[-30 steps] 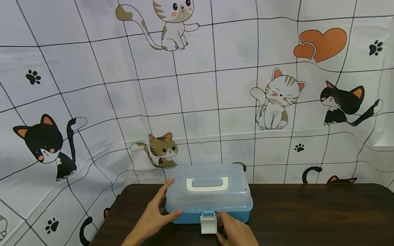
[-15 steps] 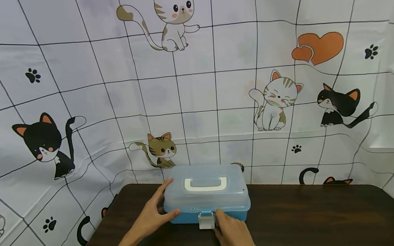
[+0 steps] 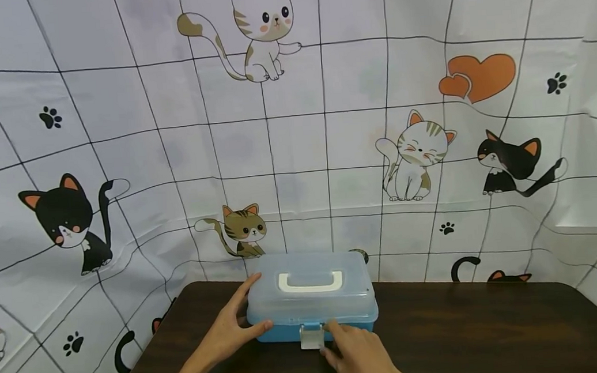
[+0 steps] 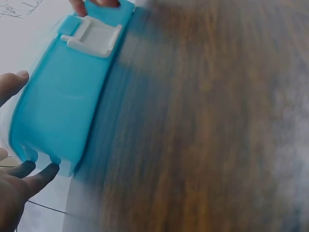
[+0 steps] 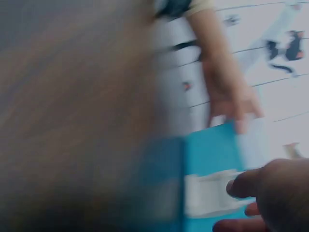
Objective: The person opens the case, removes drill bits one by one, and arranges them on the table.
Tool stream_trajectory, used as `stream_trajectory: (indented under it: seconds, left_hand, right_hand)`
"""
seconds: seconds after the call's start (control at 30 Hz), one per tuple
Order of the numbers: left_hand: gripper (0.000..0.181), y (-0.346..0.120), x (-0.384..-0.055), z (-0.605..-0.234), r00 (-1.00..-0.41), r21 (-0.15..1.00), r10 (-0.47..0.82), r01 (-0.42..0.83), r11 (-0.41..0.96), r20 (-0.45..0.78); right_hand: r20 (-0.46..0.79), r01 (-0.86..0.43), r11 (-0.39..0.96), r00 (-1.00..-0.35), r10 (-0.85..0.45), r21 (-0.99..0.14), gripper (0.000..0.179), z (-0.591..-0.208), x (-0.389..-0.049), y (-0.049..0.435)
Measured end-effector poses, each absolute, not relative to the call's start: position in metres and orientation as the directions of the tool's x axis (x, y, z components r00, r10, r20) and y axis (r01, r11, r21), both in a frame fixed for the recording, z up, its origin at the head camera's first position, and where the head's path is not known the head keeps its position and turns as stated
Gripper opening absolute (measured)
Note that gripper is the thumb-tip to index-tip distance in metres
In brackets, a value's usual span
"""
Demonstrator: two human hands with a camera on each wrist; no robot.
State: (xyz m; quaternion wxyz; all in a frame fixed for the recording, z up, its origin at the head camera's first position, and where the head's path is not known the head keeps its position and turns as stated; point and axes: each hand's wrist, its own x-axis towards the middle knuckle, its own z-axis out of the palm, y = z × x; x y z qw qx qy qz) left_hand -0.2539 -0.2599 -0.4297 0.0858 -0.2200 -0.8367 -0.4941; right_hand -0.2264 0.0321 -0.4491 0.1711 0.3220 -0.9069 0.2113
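A plastic storage box with a blue base and a clear lid lies flat on the dark wooden table, lid down on the base. My left hand grips its left end, thumb at the front edge and forefinger along the rear left corner. In the left wrist view, fingertips touch the box's end wall. A white latch hangs loose at the front, tilted outward. With bent thumb and forefinger, my right hand holds the latch's right edge; blur in the right wrist view hides the exact contact. The box's contents cannot be made out.
A white carrying handle lies folded on the lid. Behind the table hangs a white gridded sheet printed with cats and hearts. The table stretches to both sides of the box, farther to the right.
The latch has swung down a little, nearer the box front, with my right fingers staying at its right edge. My left hand has kept its place on the box. The head view has shifted slightly.
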Motion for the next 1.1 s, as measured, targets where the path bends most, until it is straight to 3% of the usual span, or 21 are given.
stream_trajectory:
  seconds: [0.13, 0.27, 0.37, 0.47, 0.57, 0.67, 1.1]
  left_hand:
    - [0.088, -0.260, -0.251, -0.425, -0.862, 0.770, 0.327, 0.497, 0.401, 0.387]
    - [0.090, -0.260, -0.252, -0.423, -0.846, 0.746, 0.340, 0.527, 0.407, 0.411]
    - [0.092, -0.259, -0.251, -0.423, -0.842, 0.738, 0.341, 0.534, 0.412, 0.418]
    - [0.091, -0.259, -0.251, -0.426, -0.840, 0.732, 0.336, 0.539, 0.417, 0.427]
    - [0.092, -0.260, -0.255, -0.433, -0.842, 0.723, 0.322, 0.538, 0.434, 0.433]
    - [0.094, -0.262, -0.263, -0.442, -0.848, 0.709, 0.308, 0.530, 0.465, 0.431]
    - [0.094, -0.269, -0.271, -0.448, -0.872, 0.747, 0.299, 0.487, 0.453, 0.387]
  right_hand:
    - [0.608, -0.707, 0.649, -0.654, -0.449, -0.282, 0.018, -0.416, -0.226, 0.047]
    - [0.793, -0.733, 0.638, -0.524, -0.310, -0.235, 0.016, -0.389, -0.244, 0.073]
    - [0.753, -0.706, 0.642, -0.588, -0.296, -0.299, 0.043, -0.384, -0.258, 0.096]
    - [0.580, -0.652, 0.635, -0.727, -0.368, -0.414, 0.080, -0.394, -0.268, 0.111]
    - [0.412, -0.602, 0.612, -0.798, -0.440, -0.513, 0.100, -0.407, -0.276, 0.119]
    - [0.356, -0.581, 0.586, -0.812, -0.463, -0.564, 0.103, -0.418, -0.284, 0.124]
    - [0.425, -0.635, 0.514, -0.771, -0.475, -0.577, 0.094, -0.425, -0.289, 0.126]
